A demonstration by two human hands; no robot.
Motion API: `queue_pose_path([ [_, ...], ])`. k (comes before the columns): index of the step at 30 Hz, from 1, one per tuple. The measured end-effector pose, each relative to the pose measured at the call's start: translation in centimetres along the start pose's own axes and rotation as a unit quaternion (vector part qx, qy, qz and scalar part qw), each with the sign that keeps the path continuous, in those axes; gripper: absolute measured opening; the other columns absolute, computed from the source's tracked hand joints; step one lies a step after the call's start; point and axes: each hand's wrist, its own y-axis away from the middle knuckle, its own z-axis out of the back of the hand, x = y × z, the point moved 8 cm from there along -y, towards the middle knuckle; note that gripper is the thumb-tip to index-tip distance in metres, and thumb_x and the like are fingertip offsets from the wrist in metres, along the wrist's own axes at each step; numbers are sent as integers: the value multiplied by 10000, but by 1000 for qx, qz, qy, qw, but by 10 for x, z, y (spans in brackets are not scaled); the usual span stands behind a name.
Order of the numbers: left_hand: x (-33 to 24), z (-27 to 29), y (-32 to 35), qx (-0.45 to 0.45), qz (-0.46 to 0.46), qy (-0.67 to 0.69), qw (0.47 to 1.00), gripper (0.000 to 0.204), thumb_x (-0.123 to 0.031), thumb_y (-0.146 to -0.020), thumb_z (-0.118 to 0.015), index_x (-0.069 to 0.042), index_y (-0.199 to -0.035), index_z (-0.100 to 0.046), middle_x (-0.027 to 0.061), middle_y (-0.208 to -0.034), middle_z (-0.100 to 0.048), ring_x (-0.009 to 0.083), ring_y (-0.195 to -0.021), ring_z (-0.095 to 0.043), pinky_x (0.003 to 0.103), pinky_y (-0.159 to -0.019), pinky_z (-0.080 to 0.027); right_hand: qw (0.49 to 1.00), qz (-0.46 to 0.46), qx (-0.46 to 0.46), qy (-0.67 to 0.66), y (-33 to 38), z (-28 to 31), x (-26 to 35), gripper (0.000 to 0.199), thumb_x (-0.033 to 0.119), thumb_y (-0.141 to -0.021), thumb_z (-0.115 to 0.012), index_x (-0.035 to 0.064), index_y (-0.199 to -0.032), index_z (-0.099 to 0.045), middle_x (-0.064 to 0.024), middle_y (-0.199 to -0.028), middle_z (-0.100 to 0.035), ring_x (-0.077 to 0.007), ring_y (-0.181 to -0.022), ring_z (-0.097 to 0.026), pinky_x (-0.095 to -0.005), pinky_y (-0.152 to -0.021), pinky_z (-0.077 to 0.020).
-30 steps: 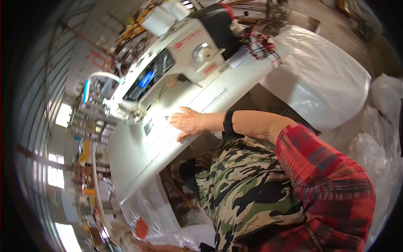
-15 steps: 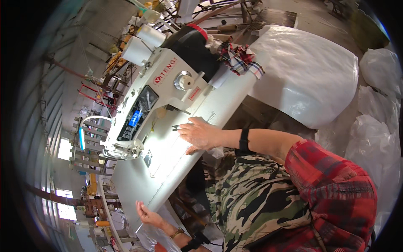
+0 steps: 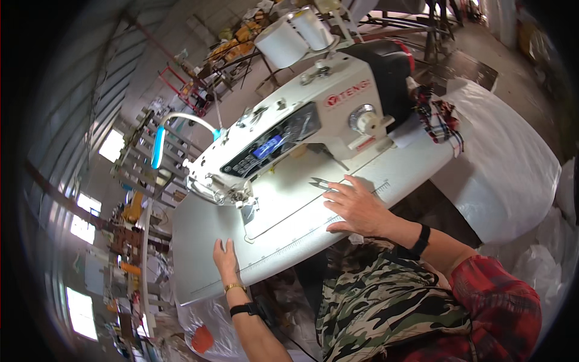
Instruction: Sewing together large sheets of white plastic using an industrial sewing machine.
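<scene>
A white industrial sewing machine (image 3: 289, 133) stands on a white table (image 3: 199, 241). My right hand (image 3: 357, 208), with a black band on its wrist, lies flat on the table in front of the machine, fingers spread. Its fingertips are right beside a small pair of thread snips (image 3: 321, 183). My left hand (image 3: 225, 257), wearing a gold bracelet and a black watch, rests palm down on the table's near edge, left of the needle area (image 3: 244, 202). Neither hand holds anything.
Two large white thread cones (image 3: 283, 42) stand behind the machine. A plaid cloth (image 3: 440, 117) lies at the table's right end, above a big white sack (image 3: 506, 169). Metal racks (image 3: 145, 151) stand at the left. An orange object (image 3: 202, 339) lies in plastic below the table.
My left hand has come up onto the table's near edge. My right hand has stayed flat on the table near the snips while the view swung toward the machine.
</scene>
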Motion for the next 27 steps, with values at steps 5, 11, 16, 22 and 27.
queue_pose_path([
  [5,-9,-19,-9,64,-34,-135,988,800,-500,-940,-545,113,-1420,-363,295,-1517,-311,386,-1456,-223,447,-1194,-187,999,-13,25,22,-7,1,4,571,514,-839,-649,27,-1139,-650,-91,-1242,-622,-265,-1301,-460,-523,-1136,-271],
  [11,-8,-30,-39,120,9,-250,961,853,-594,-964,-412,58,-1494,-265,244,-1578,-214,339,-1485,-158,457,-1206,-142,997,-35,43,54,-9,-1,0,558,527,-843,-638,51,-1134,-664,-76,-1259,-618,-248,-1294,-471,-518,-1130,-282],
  [16,-5,-32,-51,164,25,-258,952,878,-625,-962,-382,21,-1527,-198,210,-1608,-139,314,-1501,-97,450,-1213,-108,997,-22,59,49,-9,-3,1,567,559,-855,-608,72,-1138,-671,-70,-1267,-617,-232,-1297,-480,-507,-1119,-296],
  [22,-5,-27,-60,183,48,-262,946,905,-658,-957,-349,11,-1537,-162,200,-1617,-103,311,-1508,-56,453,-1214,-84,997,-24,52,55,-7,-2,2,559,562,-886,-572,71,-1136,-670,-76,-1284,-611,-238,-1300,-481,-495,-1120,-303],
  [27,-2,-34,-67,201,46,-276,939,921,-679,-952,-327,12,-1537,-157,208,-1616,-92,327,-1506,-57,460,-1213,-81,998,-5,56,6,-5,1,1,490,508,-912,-575,81,-1132,-669,-90,-1265,-623,-239,-1315,-470,-492,-1122,-304],
])
